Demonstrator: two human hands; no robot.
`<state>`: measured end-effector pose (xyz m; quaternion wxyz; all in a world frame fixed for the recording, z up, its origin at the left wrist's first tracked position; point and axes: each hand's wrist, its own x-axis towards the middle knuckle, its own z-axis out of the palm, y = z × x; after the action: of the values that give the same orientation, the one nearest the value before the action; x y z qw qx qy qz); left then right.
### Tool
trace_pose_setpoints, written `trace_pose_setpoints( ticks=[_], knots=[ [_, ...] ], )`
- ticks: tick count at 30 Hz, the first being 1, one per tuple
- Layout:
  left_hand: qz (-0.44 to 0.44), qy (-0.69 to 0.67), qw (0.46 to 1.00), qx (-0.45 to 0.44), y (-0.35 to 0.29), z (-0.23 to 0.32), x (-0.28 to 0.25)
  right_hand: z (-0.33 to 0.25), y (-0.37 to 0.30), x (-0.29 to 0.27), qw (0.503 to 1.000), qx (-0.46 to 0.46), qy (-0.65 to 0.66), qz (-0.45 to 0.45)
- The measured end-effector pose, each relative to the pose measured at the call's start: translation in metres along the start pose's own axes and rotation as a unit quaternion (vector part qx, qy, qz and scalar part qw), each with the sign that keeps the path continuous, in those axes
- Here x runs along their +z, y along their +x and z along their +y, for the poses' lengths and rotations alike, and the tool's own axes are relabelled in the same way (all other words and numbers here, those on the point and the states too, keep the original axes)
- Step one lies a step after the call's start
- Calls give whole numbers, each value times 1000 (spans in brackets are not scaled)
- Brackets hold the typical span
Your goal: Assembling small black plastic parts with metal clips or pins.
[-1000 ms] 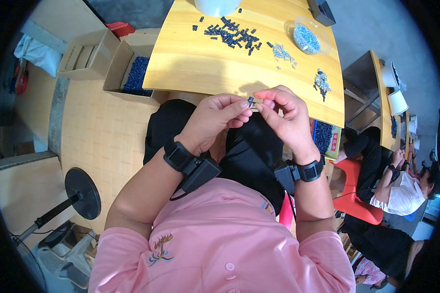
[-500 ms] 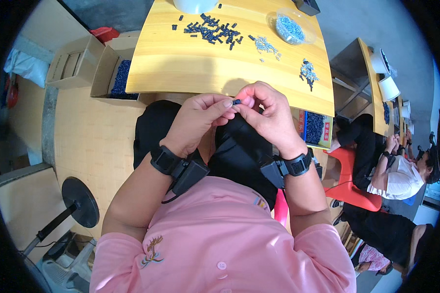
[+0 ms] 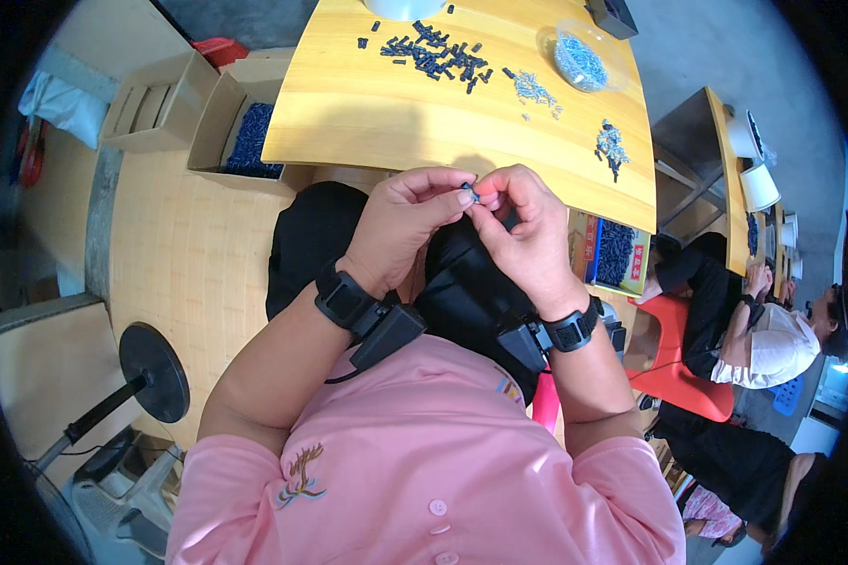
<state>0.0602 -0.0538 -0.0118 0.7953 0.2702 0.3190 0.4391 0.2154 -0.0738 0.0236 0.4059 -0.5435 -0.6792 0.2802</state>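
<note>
Small dark piece [image 3: 470, 193] of plastic, by the look of it, sits between the fingertips of both hands, over the lap and just short of the table's near edge. The left hand [image 3: 407, 221] pinches it between thumb and forefinger; the right hand [image 3: 523, 226] grips it too, fingers curled (its exact shape is mostly hidden). Under the table's right corner is an open box [image 3: 640, 262] of dark pieces. On the wooden table [image 3: 481, 132], a small mixed heap [image 3: 611, 146] lies at the right, then a scatter of silvery bits [image 3: 534, 90] and a bigger pile of dark pieces [image 3: 435, 55]. Beyond the bits stands a clear bowl [image 3: 607, 75], partly filled. Farther right, a person [image 3: 773, 347] in a white shirt sits on a red stool [image 3: 664, 363].
</note>
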Motion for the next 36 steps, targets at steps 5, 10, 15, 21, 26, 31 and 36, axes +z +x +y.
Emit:
trace_pose_setpoints(
  ticks=[5,10,15,21,26,31,36],
  knots=[
    [-8,66,997,36,0,5,4,-1,0,-1,999,16,29,-16],
    [16,120,992,44,-4,11,11,-2,0,-4,999,-9,-10,-44],
    [1,103,993,-51,1,6,3,3,0,-5,999,-23,-31,-29],
    [19,118,991,-52,5,4,9,9,4,-5,997,-48,-58,-18],
    [24,138,988,-68,9,7,1,11,12,0,995,-55,-78,-36],
    [38,134,986,-94,19,9,-15,24,17,3,998,-11,-31,-44],
    [80,143,981,-101,23,15,-20,81,49,-43,982,99,-127,100]
  ],
)
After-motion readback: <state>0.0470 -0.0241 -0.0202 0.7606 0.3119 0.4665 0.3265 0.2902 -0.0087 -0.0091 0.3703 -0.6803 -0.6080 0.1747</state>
